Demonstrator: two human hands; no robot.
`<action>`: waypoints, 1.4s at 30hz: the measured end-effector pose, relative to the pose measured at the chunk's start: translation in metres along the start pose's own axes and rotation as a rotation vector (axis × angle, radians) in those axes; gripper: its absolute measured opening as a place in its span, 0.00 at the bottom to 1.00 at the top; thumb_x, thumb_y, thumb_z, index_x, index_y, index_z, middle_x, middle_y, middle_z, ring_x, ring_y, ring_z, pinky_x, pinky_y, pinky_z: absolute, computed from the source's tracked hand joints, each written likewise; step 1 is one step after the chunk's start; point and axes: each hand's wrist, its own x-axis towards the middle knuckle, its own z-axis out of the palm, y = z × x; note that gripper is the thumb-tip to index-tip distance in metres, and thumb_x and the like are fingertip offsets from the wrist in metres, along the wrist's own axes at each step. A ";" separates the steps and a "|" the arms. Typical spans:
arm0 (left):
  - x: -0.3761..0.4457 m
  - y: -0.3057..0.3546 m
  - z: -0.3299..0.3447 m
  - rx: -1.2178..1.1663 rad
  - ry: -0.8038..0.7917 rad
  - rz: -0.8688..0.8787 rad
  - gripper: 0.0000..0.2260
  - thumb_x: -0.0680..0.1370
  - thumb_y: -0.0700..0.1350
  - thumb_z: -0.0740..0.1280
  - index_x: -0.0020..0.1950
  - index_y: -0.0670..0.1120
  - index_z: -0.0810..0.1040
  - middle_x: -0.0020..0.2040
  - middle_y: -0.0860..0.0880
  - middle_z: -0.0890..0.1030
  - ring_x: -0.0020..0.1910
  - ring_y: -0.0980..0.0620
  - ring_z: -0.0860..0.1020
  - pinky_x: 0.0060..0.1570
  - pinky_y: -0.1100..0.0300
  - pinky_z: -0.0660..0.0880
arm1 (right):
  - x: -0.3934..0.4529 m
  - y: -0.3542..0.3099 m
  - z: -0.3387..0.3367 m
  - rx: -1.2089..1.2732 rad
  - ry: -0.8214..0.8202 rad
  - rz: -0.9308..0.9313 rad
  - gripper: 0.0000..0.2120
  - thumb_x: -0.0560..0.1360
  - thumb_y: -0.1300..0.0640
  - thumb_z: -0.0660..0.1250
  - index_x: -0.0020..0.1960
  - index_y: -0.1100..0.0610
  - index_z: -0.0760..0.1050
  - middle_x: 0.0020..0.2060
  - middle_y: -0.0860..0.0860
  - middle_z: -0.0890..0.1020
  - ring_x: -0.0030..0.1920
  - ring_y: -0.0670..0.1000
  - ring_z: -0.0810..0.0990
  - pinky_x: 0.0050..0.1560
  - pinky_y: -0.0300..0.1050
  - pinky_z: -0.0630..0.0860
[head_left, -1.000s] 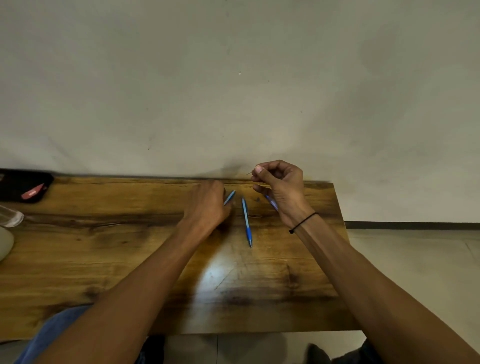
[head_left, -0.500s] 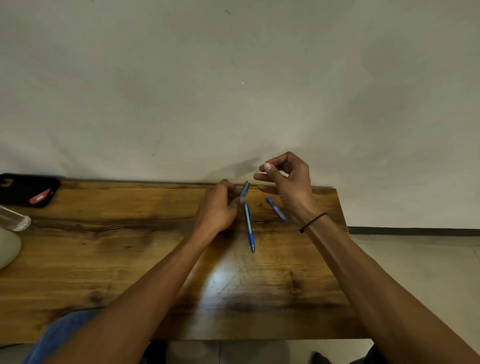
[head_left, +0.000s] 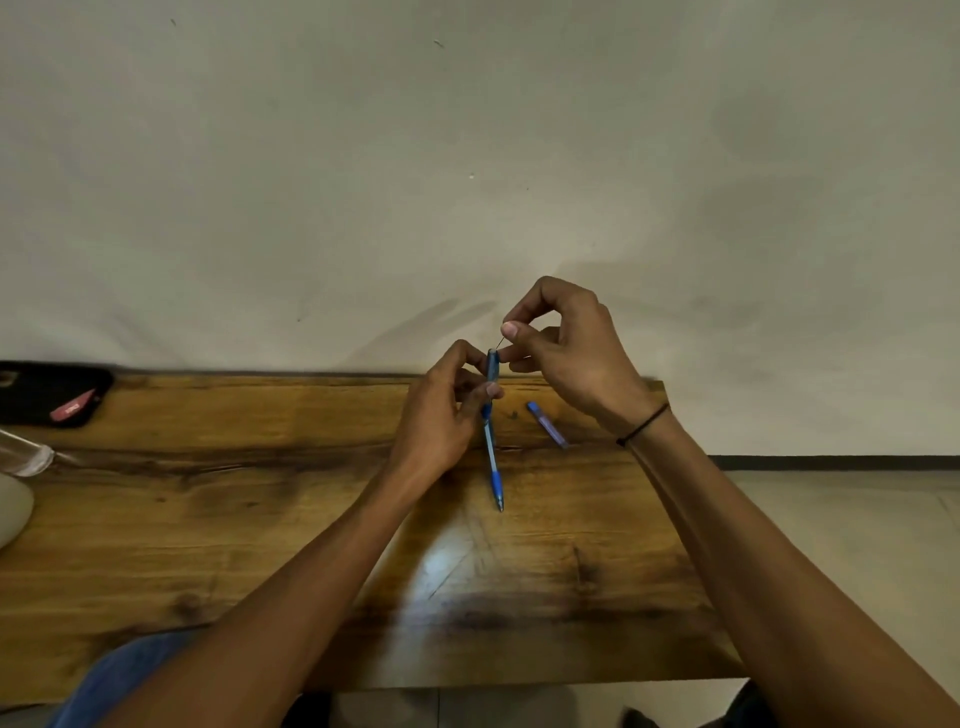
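Note:
My left hand (head_left: 441, 415) holds a short blue pen barrel (head_left: 492, 366) upright between thumb and fingers, above the far edge of the wooden table (head_left: 208, 519). My right hand (head_left: 571, 348) pinches a thin dark rod (head_left: 500, 343) between thumb and forefinger, its lower end at the barrel's top. A blue pen (head_left: 493, 467) lies on the table just below the held barrel, tip toward me. A small blue tube (head_left: 548, 425) lies to its right, under my right wrist.
A black case (head_left: 47, 395) with a red item (head_left: 72, 410) on it sits at the table's far left corner. A clear bottle (head_left: 21, 457) and a white rounded object (head_left: 10, 514) are at the left edge. A wall stands right behind the table; floor lies to the right.
My left hand has lifted the blue barrel off the table and turned it upright. My right hand has brought the thin rod left and down to the barrel's top.

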 end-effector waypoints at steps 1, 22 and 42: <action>0.000 0.001 0.000 0.006 0.002 0.006 0.08 0.83 0.46 0.69 0.60 0.47 0.75 0.49 0.51 0.89 0.50 0.54 0.87 0.52 0.54 0.84 | 0.000 -0.001 0.000 -0.018 0.003 -0.001 0.03 0.81 0.61 0.71 0.51 0.58 0.78 0.48 0.49 0.83 0.40 0.47 0.89 0.44 0.48 0.87; 0.000 0.002 0.000 0.049 0.020 0.029 0.07 0.82 0.45 0.71 0.56 0.48 0.75 0.50 0.47 0.88 0.49 0.51 0.86 0.49 0.51 0.85 | -0.003 -0.007 0.002 -0.218 0.040 -0.036 0.02 0.79 0.60 0.74 0.48 0.57 0.82 0.43 0.46 0.84 0.38 0.44 0.87 0.47 0.48 0.86; 0.000 0.006 0.000 -0.017 0.041 -0.013 0.07 0.83 0.44 0.70 0.55 0.51 0.74 0.49 0.49 0.89 0.49 0.53 0.87 0.49 0.45 0.86 | -0.001 0.030 -0.001 -0.129 0.034 -0.001 0.07 0.81 0.67 0.68 0.55 0.60 0.82 0.49 0.52 0.85 0.43 0.48 0.88 0.47 0.44 0.86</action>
